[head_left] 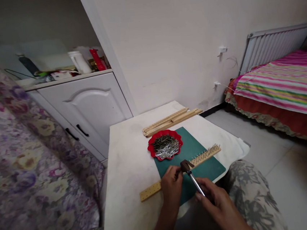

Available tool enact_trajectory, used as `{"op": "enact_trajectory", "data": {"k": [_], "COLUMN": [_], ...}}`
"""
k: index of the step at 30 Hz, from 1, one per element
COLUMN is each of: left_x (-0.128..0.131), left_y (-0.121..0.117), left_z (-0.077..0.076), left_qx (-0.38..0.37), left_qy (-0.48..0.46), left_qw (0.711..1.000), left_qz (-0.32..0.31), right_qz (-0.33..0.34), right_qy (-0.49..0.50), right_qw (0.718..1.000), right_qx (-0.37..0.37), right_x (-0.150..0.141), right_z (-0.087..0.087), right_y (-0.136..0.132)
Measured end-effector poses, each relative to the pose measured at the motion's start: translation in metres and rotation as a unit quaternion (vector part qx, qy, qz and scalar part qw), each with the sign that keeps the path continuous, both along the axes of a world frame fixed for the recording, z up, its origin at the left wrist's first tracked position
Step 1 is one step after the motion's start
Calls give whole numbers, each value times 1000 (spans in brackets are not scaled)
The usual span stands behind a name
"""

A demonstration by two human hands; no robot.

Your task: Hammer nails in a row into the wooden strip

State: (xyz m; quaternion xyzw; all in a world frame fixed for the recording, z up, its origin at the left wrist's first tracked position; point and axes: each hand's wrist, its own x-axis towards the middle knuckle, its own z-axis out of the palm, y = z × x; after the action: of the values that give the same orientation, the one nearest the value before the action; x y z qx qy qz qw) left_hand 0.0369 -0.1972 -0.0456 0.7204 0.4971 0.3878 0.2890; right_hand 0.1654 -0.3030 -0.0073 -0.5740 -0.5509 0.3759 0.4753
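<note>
My right hand (217,199) is closed around the handle of a hammer (194,180) with a dark head and a shiny metal shaft. The hammer head is over a long wooden strip (151,191), close to the fingertips of my left hand (171,183). That left hand rests across the strip, its fingers pinched together; what they hold is hidden. Rows of nails (204,155) stick up from the strip's right part, while its left end shows small holes. Beneath the strip lies a green mat (187,140). A red scalloped bowl (150,146) full of loose nails (167,147) sits beyond my left hand.
More wooden strips (170,122) lie at the back of the white table (122,161). A floral curtain (44,169) and a white cabinet (93,106) stand to the left. On the right are my knee (251,188) and a bed (283,88) with a striped cover.
</note>
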Motion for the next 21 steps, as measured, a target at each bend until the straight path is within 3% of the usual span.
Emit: {"op": "enact_trajectory", "data": {"k": [11,18,21], "left_x": [0,-6,-18], "left_y": [1,1,1], "left_z": [-2,-1,-3], "left_qx": [5,16,64], "left_qy": [7,0,54], "left_qw": [1000,999,996], "left_qz": [10,-29,-30], "right_qz": [19,-2,-22], "right_qy": [-23,74,109], "right_qw": [1000,997,994], "right_qx": [0,-5,-8], "right_x": [0,5,11], "right_z": [5,-5,-11], "right_y": [1,-4,-6]}}
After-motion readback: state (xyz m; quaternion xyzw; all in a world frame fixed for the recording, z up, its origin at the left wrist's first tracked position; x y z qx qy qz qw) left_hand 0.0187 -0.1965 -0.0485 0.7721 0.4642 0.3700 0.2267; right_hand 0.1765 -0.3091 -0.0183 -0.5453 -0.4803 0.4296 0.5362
